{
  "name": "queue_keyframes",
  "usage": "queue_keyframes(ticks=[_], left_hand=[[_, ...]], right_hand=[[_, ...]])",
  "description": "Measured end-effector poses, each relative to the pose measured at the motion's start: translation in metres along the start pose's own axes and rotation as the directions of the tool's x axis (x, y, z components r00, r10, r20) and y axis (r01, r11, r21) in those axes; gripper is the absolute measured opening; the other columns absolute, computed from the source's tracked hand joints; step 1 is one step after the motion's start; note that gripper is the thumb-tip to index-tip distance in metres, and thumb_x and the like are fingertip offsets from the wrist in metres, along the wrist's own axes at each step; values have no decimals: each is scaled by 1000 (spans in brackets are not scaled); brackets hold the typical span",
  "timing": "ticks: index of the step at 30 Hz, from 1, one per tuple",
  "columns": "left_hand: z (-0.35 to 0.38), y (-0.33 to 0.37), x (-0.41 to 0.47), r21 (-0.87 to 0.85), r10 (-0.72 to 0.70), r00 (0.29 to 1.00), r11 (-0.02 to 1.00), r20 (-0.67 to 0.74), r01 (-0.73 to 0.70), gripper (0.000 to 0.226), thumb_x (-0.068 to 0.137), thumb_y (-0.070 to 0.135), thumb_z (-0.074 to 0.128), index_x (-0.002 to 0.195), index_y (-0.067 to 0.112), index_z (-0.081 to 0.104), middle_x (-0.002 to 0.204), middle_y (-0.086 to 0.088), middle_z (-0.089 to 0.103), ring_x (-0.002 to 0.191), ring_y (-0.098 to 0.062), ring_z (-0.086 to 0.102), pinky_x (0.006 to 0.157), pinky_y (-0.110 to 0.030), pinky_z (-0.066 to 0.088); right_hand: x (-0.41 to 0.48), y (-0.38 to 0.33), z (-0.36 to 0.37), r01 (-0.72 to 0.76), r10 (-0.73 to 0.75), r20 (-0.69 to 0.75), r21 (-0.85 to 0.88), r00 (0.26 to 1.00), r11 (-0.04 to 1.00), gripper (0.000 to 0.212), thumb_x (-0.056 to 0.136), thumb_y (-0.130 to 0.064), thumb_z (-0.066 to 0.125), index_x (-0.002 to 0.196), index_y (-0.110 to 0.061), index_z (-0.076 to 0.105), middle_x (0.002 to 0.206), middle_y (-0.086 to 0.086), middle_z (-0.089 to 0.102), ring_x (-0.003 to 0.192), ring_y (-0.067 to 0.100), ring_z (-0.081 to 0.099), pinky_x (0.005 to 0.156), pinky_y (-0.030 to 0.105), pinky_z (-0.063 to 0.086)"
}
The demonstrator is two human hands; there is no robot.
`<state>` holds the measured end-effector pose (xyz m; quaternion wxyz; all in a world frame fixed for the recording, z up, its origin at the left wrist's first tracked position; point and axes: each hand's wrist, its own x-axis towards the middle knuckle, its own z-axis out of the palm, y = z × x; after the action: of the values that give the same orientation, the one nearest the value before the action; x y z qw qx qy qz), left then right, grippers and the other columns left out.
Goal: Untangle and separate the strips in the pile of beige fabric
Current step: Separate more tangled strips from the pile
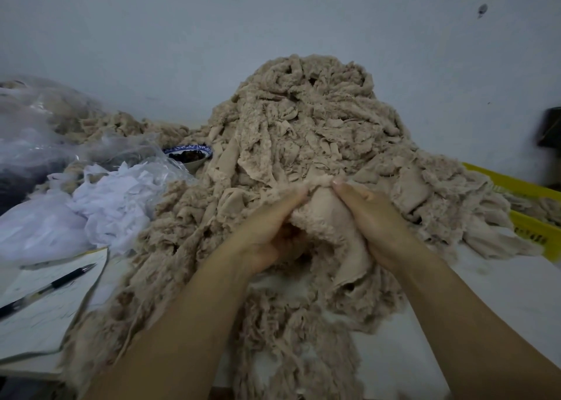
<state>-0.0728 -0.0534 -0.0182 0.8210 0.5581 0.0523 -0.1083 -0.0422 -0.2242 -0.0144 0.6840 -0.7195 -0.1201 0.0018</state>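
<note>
A tall pile of beige fabric strips (303, 120) rises against the wall and spills down toward me over the table. At its near foot I hold one wide beige strip (331, 217) between both hands. My left hand (267, 232) grips its left side, fingers curled under the cloth. My right hand (373, 217) pinches its top edge, thumb tip showing at the fold. The strip hangs down between my wrists, its lower end frayed. More tangled strips (288, 339) lie between my forearms.
White fabric scraps (121, 199) and clear plastic bags (36, 144) lie at the left. A blue-and-white bowl (189, 155) with dark contents sits behind them. A notepad (45, 305) with a pen (51, 287) lies front left. A yellow crate (528, 208) stands at the right.
</note>
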Motion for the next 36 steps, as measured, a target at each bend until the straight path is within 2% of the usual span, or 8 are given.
queue_keyframes(ticks=[6,10,13,15,19,24,29,36], left_hand=[[-5,3,1,-145,83,995,985,-56,-91,31,88,-16,51,67,7,46,58,-6,49,46,-13,55,42,-19,48],[-12,2,0,-332,150,988,931,-27,-150,59,86,-22,43,142,-6,37,59,-5,47,49,-11,59,53,-25,57],[-16,4,-2,-527,198,980,835,15,-161,74,82,-23,39,151,-3,21,72,-13,62,73,-25,73,66,-36,61],[-17,8,-2,-484,194,980,862,40,-151,31,81,-17,52,101,-3,71,73,-12,60,73,-22,73,70,-33,61],[-7,8,0,-173,217,976,962,0,-213,18,74,6,74,76,6,56,70,-4,57,62,-9,60,58,-18,53],[1,16,6,20,244,956,970,-163,-244,33,94,22,66,118,3,54,60,-2,56,47,-11,46,39,-21,40],[12,13,2,155,314,939,943,-137,-293,36,99,30,49,82,2,62,53,-6,60,44,-17,58,42,-26,48],[9,-5,2,4,263,958,964,-112,-264,29,97,31,45,86,7,57,82,-18,65,75,-36,68,57,-33,59]], right_hand=[[1,7,-11,-50,55,-53,94,997,994,35,97,-46,58,84,-22,81,89,8,78,84,22,75,66,30,58],[3,12,-12,-95,100,-46,92,994,991,29,92,-42,60,77,-27,80,84,6,77,79,21,75,69,33,57],[2,14,-12,-143,148,-37,107,988,984,30,85,-41,63,63,-24,75,73,5,73,68,21,70,66,33,52],[2,13,-12,-183,186,-22,97,982,978,31,83,-40,63,57,-24,66,65,8,61,60,23,59,62,31,45],[0,10,-12,-188,188,9,71,982,980,61,95,-30,54,34,-24,52,41,-8,44,37,7,41,41,19,33],[-1,9,-13,-172,183,117,-94,976,981,48,97,-39,52,50,-28,56,54,-5,46,56,12,37,62,33,27],[-2,-7,5,-79,119,296,-145,948,986,79,82,-75,55,131,-13,61,123,5,69,115,23,66,101,39,50],[6,-16,13,-206,221,-1,356,975,911,35,99,-35,56,111,-4,70,101,16,76,93,31,74,81,43,59]])
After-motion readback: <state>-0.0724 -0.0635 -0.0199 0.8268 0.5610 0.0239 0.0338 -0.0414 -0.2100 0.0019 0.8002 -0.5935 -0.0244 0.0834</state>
